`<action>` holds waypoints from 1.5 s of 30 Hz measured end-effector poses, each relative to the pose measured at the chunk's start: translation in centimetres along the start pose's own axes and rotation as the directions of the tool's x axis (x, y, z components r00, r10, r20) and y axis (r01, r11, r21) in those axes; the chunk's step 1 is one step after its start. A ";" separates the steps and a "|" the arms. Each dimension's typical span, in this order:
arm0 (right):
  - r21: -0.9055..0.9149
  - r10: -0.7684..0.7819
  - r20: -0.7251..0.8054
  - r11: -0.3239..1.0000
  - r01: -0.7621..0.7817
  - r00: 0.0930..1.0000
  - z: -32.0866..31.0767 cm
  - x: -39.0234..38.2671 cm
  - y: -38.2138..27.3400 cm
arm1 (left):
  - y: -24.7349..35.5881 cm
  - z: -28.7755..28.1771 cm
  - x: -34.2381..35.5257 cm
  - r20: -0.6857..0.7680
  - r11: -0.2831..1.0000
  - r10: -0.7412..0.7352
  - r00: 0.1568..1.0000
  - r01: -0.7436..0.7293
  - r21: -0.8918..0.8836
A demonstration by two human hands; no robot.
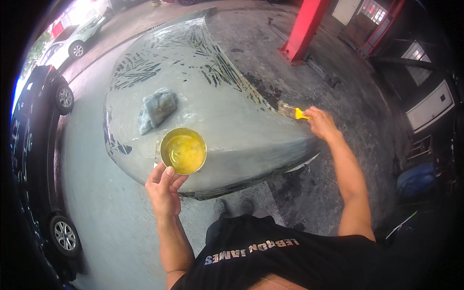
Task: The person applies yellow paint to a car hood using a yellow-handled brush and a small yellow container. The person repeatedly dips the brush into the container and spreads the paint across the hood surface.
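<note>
"In the head view, where's the cup?"

"The round cup (183, 131) is at nine o'clock, above the grey panel (232, 128), mouth up. It looks light and stiff; its yellow liquid (184, 154) would probably spill if tipped. The left hand (166, 189) grips the near side, at the cup's seven o'clock, thumb by the rim; the other fingers are partly hidden. That seems a sound hold."

"And the brush?"

"The brush (293, 112) is at two o'clock: stiff handle, bristles likely soft. The right hand (321, 123) pinches the yellow handle's end, fingers closed around it. The arm reaches up from four o'clock, bristles pointing toward ten, by the panel's edge; whether they touch, I can't tell."
</note>
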State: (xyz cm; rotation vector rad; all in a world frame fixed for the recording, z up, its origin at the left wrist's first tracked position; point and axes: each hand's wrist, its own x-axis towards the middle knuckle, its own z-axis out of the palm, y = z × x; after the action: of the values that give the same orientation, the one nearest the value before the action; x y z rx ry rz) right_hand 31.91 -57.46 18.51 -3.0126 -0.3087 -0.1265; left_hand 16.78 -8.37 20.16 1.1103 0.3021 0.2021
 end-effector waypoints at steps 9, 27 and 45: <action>0.197 0.074 -0.107 0.979 -0.052 0.992 2.6 3.9 -4.4 | -1.6 1.5 0.8 0.007 0.999 -0.036 0.999 0.036 0.022; 0.136 -0.223 -0.014 0.965 0.223 0.975 -12.8 -2.7 -15.6 | -6.8 9.9 6.7 0.255 0.933 -0.158 0.954 0.060 0.354; 0.496 0.304 -0.083 0.839 -0.225 0.949 -1.8 1.4 -6.0 | -9.9 13.2 13.0 0.049 0.951 -0.055 0.997 0.037 0.307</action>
State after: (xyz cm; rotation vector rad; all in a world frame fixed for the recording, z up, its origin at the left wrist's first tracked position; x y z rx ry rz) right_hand 31.91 -51.53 21.04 -2.4933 0.0897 -0.2264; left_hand 33.61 -19.82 14.86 1.4122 0.3148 0.0824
